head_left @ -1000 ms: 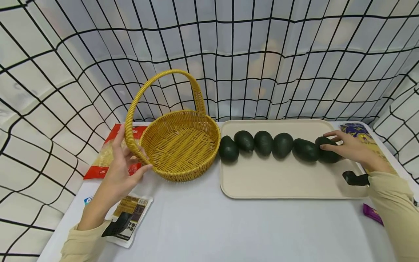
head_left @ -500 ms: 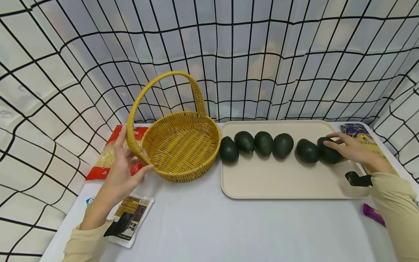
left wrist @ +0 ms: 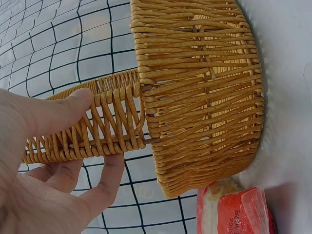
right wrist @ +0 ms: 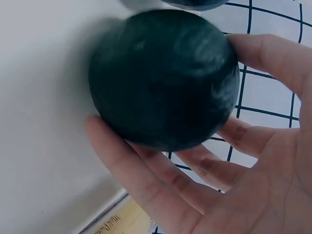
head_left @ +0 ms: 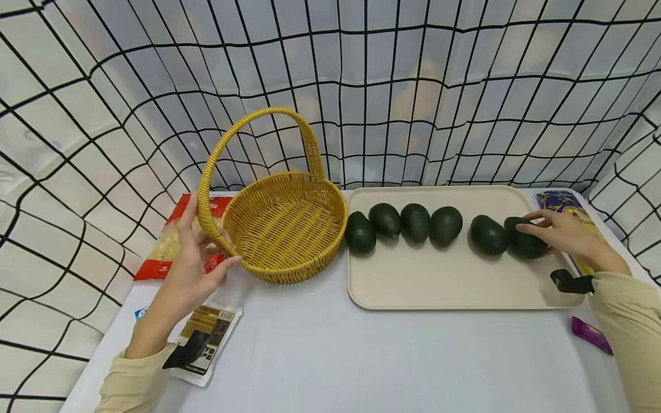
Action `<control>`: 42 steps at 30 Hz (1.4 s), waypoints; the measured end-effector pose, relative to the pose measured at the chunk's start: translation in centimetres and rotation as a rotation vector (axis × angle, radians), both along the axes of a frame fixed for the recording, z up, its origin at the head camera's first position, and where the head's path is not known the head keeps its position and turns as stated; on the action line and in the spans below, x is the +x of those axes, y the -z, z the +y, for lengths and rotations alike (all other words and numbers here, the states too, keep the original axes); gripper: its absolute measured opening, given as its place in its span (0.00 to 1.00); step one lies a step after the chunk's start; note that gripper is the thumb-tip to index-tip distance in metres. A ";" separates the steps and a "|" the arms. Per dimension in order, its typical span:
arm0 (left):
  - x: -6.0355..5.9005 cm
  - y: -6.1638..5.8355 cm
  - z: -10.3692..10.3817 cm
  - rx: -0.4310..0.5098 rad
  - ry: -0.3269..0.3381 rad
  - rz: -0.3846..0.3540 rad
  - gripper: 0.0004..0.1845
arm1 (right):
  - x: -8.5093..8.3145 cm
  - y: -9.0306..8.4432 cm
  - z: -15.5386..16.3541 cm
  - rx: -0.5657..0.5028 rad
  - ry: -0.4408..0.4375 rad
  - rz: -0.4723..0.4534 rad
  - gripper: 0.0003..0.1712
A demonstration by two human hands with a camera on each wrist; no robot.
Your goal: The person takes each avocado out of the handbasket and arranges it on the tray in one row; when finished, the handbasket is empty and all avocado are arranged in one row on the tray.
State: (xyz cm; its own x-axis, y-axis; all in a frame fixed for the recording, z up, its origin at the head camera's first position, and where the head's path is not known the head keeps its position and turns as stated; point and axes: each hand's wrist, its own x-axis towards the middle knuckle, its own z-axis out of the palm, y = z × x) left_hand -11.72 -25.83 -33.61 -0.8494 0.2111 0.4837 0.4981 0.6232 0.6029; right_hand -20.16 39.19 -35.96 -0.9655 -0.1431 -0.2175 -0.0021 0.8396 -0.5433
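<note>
One avocado (head_left: 524, 245) in right hand (head_left: 565, 238), long axis crosswise on tray (head_left: 454, 287).

The right hand (head_left: 560, 236) covers the far end of the rightmost avocado (head_left: 524, 245) in the head view — in the right wrist view the fruit's top is cut off by the edge. The basket (head_left: 286, 226) hides part of the red packet (head_left: 170, 244). The packets' print is too small to read — the purple wrapper (head_left: 591, 334) sits half behind the sleeve.
</note>
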 end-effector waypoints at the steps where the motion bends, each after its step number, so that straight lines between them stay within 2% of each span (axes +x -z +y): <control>1: 0.0 0.0 0.0 -0.001 -0.001 0.001 0.73 | 0.0 0.0 -0.1 -0.017 -0.002 -0.013 0.38; 8: 0.0 -0.1 -0.1 0.019 0.011 -0.002 0.73 | -0.2 0.2 -1.2 -0.106 0.028 -0.071 0.41; 20: 0.1 -0.1 0.0 0.010 0.004 -0.001 0.73 | -0.1 0.3 -2.0 -0.098 0.032 -0.068 0.40; 33: 0.0 0.0 0.3 0.030 0.019 -0.026 0.73 | 0.6 0.0 -0.9 -0.102 0.022 -0.055 0.41; 38: 0.0 0.1 0.2 0.030 0.028 -0.018 0.73 | 1.1 -0.8 -0.3 -0.080 0.021 -0.020 0.40; 42: 0.0 0.0 0.0 0.031 0.032 -0.015 0.73 | 1.4 -1.8 -0.6 -0.014 0.010 0.059 0.39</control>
